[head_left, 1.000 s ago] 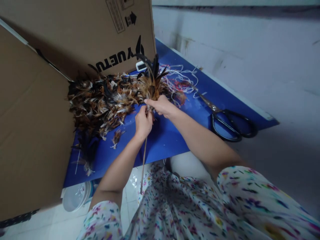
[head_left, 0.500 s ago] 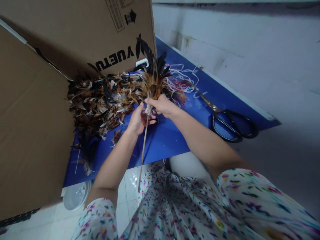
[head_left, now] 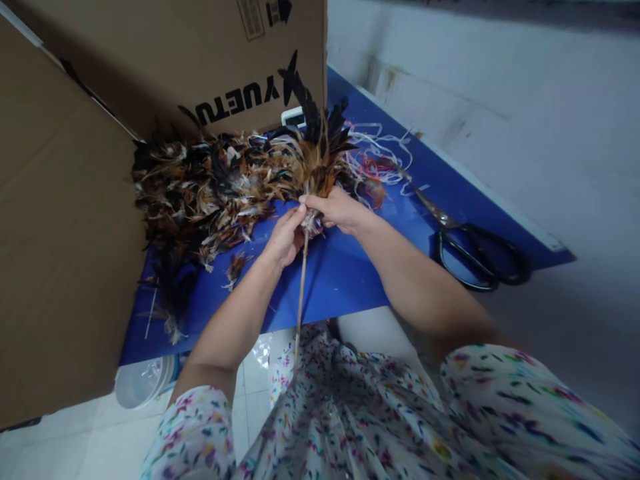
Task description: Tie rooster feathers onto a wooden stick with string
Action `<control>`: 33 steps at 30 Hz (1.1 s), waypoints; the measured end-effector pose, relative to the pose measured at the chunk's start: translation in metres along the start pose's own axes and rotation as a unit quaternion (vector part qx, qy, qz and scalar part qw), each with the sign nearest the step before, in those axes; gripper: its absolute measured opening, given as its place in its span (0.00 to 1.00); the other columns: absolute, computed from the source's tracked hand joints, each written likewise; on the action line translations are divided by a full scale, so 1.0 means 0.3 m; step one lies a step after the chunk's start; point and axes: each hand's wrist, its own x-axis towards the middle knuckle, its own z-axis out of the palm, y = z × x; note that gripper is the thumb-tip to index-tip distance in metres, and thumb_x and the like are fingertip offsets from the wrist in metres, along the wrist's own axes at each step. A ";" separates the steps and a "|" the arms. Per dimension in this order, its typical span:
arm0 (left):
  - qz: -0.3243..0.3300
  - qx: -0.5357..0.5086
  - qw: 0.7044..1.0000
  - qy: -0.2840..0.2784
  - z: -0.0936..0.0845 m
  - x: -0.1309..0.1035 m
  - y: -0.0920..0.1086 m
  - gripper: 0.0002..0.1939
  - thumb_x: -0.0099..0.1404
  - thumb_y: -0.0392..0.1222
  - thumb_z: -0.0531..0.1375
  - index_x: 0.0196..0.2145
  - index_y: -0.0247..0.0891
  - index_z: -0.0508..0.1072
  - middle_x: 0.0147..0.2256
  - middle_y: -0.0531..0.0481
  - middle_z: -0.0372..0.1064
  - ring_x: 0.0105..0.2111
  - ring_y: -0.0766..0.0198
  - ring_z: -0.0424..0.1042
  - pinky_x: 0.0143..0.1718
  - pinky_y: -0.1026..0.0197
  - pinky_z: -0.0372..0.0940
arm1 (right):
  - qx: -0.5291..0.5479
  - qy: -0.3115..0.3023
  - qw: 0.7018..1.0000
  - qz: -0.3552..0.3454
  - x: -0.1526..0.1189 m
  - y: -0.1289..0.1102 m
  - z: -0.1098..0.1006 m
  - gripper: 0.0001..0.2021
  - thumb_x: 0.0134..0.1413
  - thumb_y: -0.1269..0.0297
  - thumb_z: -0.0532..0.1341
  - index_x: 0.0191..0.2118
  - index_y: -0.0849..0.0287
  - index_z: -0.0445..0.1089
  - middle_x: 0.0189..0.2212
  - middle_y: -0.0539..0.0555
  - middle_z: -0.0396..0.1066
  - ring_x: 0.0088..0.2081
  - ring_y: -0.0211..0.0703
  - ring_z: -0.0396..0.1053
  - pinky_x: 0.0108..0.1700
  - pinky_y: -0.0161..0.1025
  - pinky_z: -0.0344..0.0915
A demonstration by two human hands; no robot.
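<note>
The base of the duster (head_left: pixel 313 160) was hidden between my fingers, so the binding there could not be made out; the stick (head_left: pixel 301 293) ran down from it and ended over my lap. The box (head_left: pixel 65 200) was cut off at the left and top edges.

My right hand (head_left: pixel 340 208) was closed round the bunched feathers at the stick's top. My left hand (head_left: pixel 285 237) reached up beside it — fingertips pinching the same spot, palm toward me. Both forearms were raised above the table (head_left: pixel 345 280). Loose feathers (head_left: pixel 200 200) lay heaped just left; scissors (head_left: pixel 475 250) lay well apart on the right.
</note>
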 end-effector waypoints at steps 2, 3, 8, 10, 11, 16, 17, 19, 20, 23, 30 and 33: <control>-0.021 0.004 1.000 -0.007 -0.007 0.000 0.000 0.11 0.63 0.45 0.65 0.32 0.34 0.74 0.26 0.52 0.71 0.25 0.71 0.69 0.35 0.63 0.68 | -0.010 -0.008 1.000 0.005 -0.002 -0.001 0.000 0.14 0.58 0.65 0.61 0.23 0.58 0.60 0.14 0.44 0.54 0.14 0.29 0.47 0.13 0.28 0.43; -0.028 0.007 1.000 -0.010 -0.012 0.002 -0.001 0.11 0.63 0.46 0.65 0.31 0.34 0.74 0.25 0.53 0.70 0.24 0.71 0.68 0.33 0.64 0.68 | -0.016 -0.011 1.000 0.006 -0.002 -0.001 0.000 0.14 0.59 0.65 0.61 0.23 0.57 0.60 0.14 0.44 0.55 0.14 0.29 0.48 0.13 0.28 0.43; -0.058 0.012 0.997 -0.046 -0.028 0.005 -0.002 0.12 0.63 0.45 0.65 0.31 0.33 0.74 0.26 0.50 0.71 0.25 0.70 0.70 0.27 0.67 0.65 | -0.056 0.003 0.998 -0.006 0.005 0.016 -0.008 0.13 0.57 0.62 0.62 0.24 0.57 0.61 0.14 0.46 0.58 0.15 0.31 0.53 0.14 0.29 0.45; -0.077 0.007 0.995 -0.059 -0.025 0.000 0.004 0.11 0.64 0.44 0.64 0.30 0.32 0.73 0.26 0.49 0.70 0.24 0.70 0.70 0.24 0.68 0.63 | -0.067 -0.004 0.998 -0.008 0.007 0.022 -0.011 0.13 0.58 0.62 0.62 0.24 0.58 0.63 0.15 0.49 0.62 0.15 0.33 0.57 0.14 0.30 0.47; -0.087 0.002 0.994 -0.062 -0.022 -0.004 0.008 0.11 0.65 0.43 0.63 0.30 0.31 0.73 0.26 0.48 0.70 0.24 0.70 0.70 0.23 0.69 0.62 | -0.069 -0.010 0.998 -0.009 0.006 0.023 -0.011 0.14 0.58 0.62 0.61 0.23 0.58 0.64 0.15 0.50 0.64 0.15 0.34 0.58 0.14 0.30 0.49; -0.140 -0.032 0.987 -0.073 -0.011 -0.018 0.022 0.12 0.69 0.42 0.58 0.31 0.30 0.73 0.27 0.43 0.72 0.21 0.73 0.67 0.19 0.72 0.57 | -0.053 -0.037 0.997 -0.028 -0.008 0.009 -0.007 0.15 0.60 0.67 0.60 0.21 0.59 0.65 0.14 0.50 0.65 0.14 0.33 0.58 0.14 0.32 0.54; -0.150 -0.041 0.985 -0.076 -0.010 -0.019 0.022 0.13 0.70 0.41 0.57 0.31 0.30 0.73 0.27 0.43 0.72 0.21 0.73 0.67 0.18 0.72 0.57 | -0.050 -0.041 0.997 -0.029 -0.012 0.006 -0.007 0.15 0.60 0.67 0.59 0.21 0.59 0.65 0.13 0.50 0.64 0.13 0.33 0.58 0.14 0.31 0.54; -0.165 -0.057 0.981 -0.086 -0.012 -0.020 0.019 0.13 0.71 0.41 0.55 0.32 0.30 0.73 0.28 0.41 0.73 0.22 0.73 0.67 0.18 0.73 0.56 | -0.053 -0.040 0.997 -0.025 -0.019 0.000 -0.007 0.15 0.60 0.68 0.60 0.21 0.60 0.64 0.13 0.49 0.64 0.12 0.31 0.56 0.12 0.30 0.52; -0.168 -0.065 0.979 -0.093 -0.014 -0.020 0.016 0.14 0.72 0.41 0.54 0.33 0.29 0.73 0.29 0.40 0.73 0.22 0.72 0.67 0.18 0.73 0.55 | -0.056 -0.041 0.997 -0.023 -0.021 -0.001 -0.008 0.15 0.60 0.68 0.60 0.21 0.60 0.64 0.12 0.49 0.64 0.12 0.31 0.56 0.12 0.30 0.51; -0.174 -0.078 0.975 -0.113 -0.018 -0.022 0.013 0.16 0.73 0.40 0.51 0.34 0.28 0.73 0.29 0.38 0.73 0.22 0.72 0.67 0.17 0.74 0.55 | -0.060 -0.047 0.997 -0.021 -0.026 -0.001 -0.011 0.15 0.60 0.67 0.60 0.21 0.60 0.64 0.13 0.49 0.64 0.12 0.31 0.56 0.11 0.30 0.51; -0.179 -0.070 0.973 -0.127 -0.018 -0.031 0.026 0.16 0.74 0.37 0.47 0.35 0.28 0.71 0.28 0.41 0.72 0.19 0.74 0.63 0.15 0.74 0.51 | -0.040 -0.046 0.998 -0.012 -0.019 0.010 -0.014 0.13 0.57 0.68 0.62 0.22 0.60 0.65 0.16 0.48 0.65 0.14 0.31 0.58 0.14 0.31 0.55; -0.181 -0.081 0.972 -0.130 -0.019 -0.032 0.025 0.14 0.74 0.36 0.48 0.35 0.28 0.70 0.27 0.43 0.70 0.18 0.75 0.60 0.15 0.75 0.49 | -0.036 -0.043 0.998 -0.007 -0.014 0.018 -0.015 0.12 0.56 0.67 0.62 0.23 0.60 0.66 0.17 0.48 0.64 0.15 0.31 0.59 0.16 0.32 0.55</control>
